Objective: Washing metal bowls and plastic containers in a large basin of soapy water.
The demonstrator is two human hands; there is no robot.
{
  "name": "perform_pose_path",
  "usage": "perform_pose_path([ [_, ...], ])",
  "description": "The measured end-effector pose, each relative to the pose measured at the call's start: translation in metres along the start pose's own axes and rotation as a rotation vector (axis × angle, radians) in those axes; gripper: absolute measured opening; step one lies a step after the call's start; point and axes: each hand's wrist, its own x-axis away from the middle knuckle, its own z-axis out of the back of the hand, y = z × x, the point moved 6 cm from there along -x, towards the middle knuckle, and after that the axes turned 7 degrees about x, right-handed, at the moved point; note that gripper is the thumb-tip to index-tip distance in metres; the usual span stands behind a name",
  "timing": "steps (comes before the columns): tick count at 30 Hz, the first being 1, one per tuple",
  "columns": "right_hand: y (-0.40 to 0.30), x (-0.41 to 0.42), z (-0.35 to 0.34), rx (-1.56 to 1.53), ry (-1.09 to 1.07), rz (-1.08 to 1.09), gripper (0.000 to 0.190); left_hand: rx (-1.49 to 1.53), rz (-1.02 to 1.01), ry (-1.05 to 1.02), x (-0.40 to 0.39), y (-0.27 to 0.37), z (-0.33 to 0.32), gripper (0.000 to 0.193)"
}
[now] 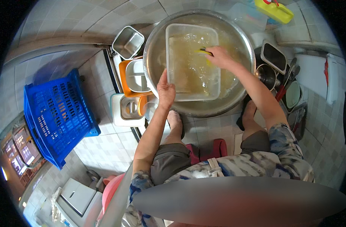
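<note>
A large round metal basin (pixel 208 113) of cloudy water stands on the floor in front of me. In it rests a translucent rectangular plastic tub (pixel 193 98) with yellowish water inside. My left hand (pixel 166 92) grips the tub's near-left rim, thumb up along the side. Over the tub's right half, my right hand (pixel 219 56) holds a yellow-and-black scrubber (pixel 202 52). The scrubber is partly hidden by the fingers, so its exact kind is unclear.
Left of the basin are a steel pan (pixel 129 42), an orange plastic bin (pixel 123 72) and a steel lid (pixel 131 107). A blue plastic crate (pixel 59 113) stands farther left. Pots (pixel 265 76) and ladles (pixel 292 69) crowd the right. A yellow jug (pixel 275 10) sits at the back.
</note>
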Motion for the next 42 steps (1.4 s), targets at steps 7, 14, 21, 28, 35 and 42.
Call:
perform_pose_path([
  [7, -0.018, -0.02, -0.093, 0.487, 0.092, -0.056, 0.02, 0.157, 0.053, 0.048, 0.016, -0.028, -0.003, 0.07],
  [14, -0.112, 0.006, -0.133, 0.436, -0.093, 0.319, 0.028, 0.213, 0.104, 0.035, 0.023, -0.033, -0.005, 0.067],
  [21, -0.056, -0.063, -0.09, 0.41, 0.235, 0.269, 0.031, 0.199, -0.024, 0.062, 0.027, -0.032, -0.007, 0.066],
  [28, -0.024, -0.022, -0.089, 0.358, -0.042, -0.208, 0.026, 0.106, -0.017, 0.048, 0.03, -0.044, -0.008, 0.063],
  [35, -0.085, 0.015, -0.115, 0.323, -0.068, 0.145, 0.025, 0.041, -0.067, 0.071, 0.031, -0.039, 0.001, 0.063],
  [42, -0.016, -0.032, -0.062, 0.541, 0.307, 0.085, 0.034, 0.022, -0.068, 0.085, 0.025, -0.023, -0.005, 0.062],
])
